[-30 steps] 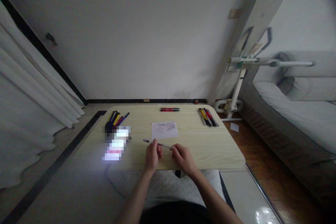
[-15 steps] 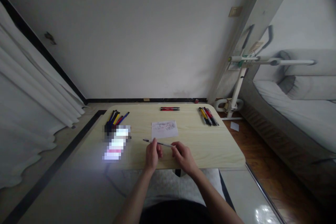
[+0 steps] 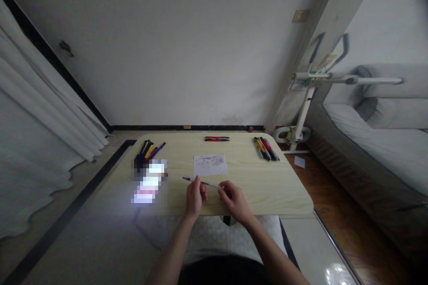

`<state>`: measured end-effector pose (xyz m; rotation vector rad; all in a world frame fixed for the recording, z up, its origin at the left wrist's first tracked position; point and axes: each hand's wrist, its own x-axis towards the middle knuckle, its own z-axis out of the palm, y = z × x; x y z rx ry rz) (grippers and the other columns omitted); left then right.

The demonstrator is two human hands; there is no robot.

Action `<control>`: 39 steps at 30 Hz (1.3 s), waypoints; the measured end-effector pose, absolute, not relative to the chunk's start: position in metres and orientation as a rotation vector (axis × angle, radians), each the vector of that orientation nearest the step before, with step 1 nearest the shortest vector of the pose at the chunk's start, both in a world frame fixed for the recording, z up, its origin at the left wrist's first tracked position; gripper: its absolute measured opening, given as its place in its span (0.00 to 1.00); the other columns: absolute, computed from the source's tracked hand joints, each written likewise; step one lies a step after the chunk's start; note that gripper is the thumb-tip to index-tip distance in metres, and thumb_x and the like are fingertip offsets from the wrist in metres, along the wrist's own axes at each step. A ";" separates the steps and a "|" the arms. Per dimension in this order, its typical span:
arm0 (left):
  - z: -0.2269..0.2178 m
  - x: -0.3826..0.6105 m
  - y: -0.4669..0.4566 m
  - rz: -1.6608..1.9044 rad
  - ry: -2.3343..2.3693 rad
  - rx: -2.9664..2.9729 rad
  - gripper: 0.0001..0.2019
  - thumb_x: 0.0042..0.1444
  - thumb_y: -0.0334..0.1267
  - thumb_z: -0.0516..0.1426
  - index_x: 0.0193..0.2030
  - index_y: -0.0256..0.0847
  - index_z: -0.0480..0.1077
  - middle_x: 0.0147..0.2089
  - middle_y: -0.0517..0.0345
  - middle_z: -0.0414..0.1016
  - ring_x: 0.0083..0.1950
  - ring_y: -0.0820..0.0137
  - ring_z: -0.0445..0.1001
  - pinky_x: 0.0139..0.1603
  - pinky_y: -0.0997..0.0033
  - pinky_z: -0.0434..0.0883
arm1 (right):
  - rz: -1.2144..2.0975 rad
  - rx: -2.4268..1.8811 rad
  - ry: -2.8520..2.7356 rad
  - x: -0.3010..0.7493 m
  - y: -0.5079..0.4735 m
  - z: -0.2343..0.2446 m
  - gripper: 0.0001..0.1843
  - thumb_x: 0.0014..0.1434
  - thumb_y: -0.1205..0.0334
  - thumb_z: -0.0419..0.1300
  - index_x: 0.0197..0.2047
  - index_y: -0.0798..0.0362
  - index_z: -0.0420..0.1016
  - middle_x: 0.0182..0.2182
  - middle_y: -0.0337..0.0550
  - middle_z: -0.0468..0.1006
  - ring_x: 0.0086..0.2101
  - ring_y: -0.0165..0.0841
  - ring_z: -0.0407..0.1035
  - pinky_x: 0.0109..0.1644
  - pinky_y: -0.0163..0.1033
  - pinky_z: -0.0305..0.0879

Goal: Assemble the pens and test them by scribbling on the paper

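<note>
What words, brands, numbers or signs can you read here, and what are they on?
None readable.
Paper: dark marks, too small and blurred.
Held pen: any lettering too small.
Red-and-black pens, left pens, right pens: likewise too small.
Glowing patch: pixelated, unreadable.

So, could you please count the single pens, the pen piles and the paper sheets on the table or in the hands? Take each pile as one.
Held pen: 1
Red-and-black pens at the far edge: 2
Pen piles, left pile and right pile: 2
Paper sheet: 1
Total: 6, leaving out the blurred patch.
</note>
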<state>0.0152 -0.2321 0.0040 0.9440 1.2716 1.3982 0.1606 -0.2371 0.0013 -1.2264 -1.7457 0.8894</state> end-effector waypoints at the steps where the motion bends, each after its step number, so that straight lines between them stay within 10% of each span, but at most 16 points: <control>1: 0.004 0.015 -0.232 1.401 1.268 0.947 0.23 0.55 0.52 0.44 0.15 0.39 0.55 0.11 0.64 0.58 0.13 0.77 0.58 0.16 0.77 0.56 | 0.883 -1.230 -1.746 0.161 -0.237 0.001 0.10 0.57 0.58 0.51 0.37 0.54 0.67 0.19 0.34 0.67 0.22 0.27 0.61 0.26 0.31 0.55; 10: 0.002 0.015 -0.232 1.402 1.276 0.924 0.23 0.54 0.53 0.45 0.15 0.40 0.55 0.11 0.64 0.58 0.13 0.76 0.58 0.15 0.77 0.56 | 0.903 -1.217 -1.750 0.161 -0.236 0.004 0.16 0.60 0.56 0.46 0.26 0.54 0.67 0.19 0.36 0.68 0.23 0.27 0.63 0.28 0.31 0.56; 39: 0.007 0.016 -0.232 1.402 1.271 0.906 0.23 0.53 0.54 0.45 0.15 0.40 0.55 0.10 0.64 0.58 0.12 0.76 0.58 0.15 0.77 0.56 | 0.885 -1.233 -1.731 0.159 -0.237 0.003 0.12 0.56 0.57 0.51 0.38 0.55 0.68 0.19 0.36 0.69 0.21 0.27 0.62 0.25 0.31 0.57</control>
